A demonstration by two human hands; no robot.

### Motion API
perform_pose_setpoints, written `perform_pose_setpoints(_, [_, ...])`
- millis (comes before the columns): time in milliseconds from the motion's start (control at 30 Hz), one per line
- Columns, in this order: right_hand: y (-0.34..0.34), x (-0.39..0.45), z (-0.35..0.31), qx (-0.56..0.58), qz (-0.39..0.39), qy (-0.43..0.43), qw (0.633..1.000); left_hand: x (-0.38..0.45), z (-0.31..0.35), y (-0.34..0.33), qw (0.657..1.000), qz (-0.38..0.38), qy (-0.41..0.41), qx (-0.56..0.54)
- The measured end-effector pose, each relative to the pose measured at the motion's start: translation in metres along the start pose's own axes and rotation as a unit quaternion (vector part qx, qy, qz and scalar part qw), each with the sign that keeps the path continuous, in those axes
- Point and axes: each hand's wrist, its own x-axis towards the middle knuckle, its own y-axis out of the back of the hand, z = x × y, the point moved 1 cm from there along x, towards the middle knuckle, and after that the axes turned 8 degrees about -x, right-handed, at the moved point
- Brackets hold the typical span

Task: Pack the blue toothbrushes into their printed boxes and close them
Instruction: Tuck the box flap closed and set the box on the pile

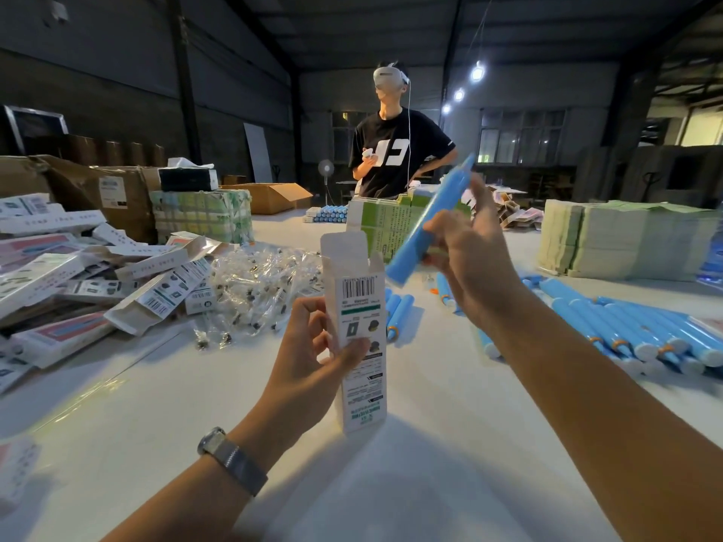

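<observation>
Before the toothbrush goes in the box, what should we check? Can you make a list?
1. Box top flap open: ok.
2. Left hand holds box upright: ok.
3. Right hand grips toothbrush: ok.
4. Toothbrush tip lined up over opening: not ok, it is tilted and off to the right.
5. Box empty inside: cannot tell.
6. Bottom flap closed: cannot tell.

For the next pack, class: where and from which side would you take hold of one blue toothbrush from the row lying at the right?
Probably grip a blue toothbrush mid-barrel, from above. In the row, the barrels lie flat, side by side on the white table, so only their tops are free; the plain barrel suits pinching better than the orange-ringed end.
</observation>
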Motion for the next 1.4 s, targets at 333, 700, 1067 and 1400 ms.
perform_pose_setpoints(333, [-0.018, -0.027, -0.050, -0.135, 0.016, 0.197, 0.971, -0.002, 0.001, -0.008, 0.997, 0.014, -0.037, 0.064])
perform_pose_setpoints(700, [-0.021, -0.027, -0.039, -0.400, -0.073, 0.265, 0.874, -0.002, -0.001, -0.011, 0.992, 0.021, -0.059, 0.109])
perform_pose_setpoints(1067, [-0.029, -0.030, -0.014, -0.423, -0.063, 0.281, 0.859, -0.002, 0.003, -0.004, 0.991, 0.046, -0.055, 0.111])
perform_pose_setpoints(1400, [-0.042, -0.032, 0.006, -0.430, -0.103, 0.237, 0.865, 0.006, 0.002, 0.007, 0.974, 0.125, -0.083, 0.172])
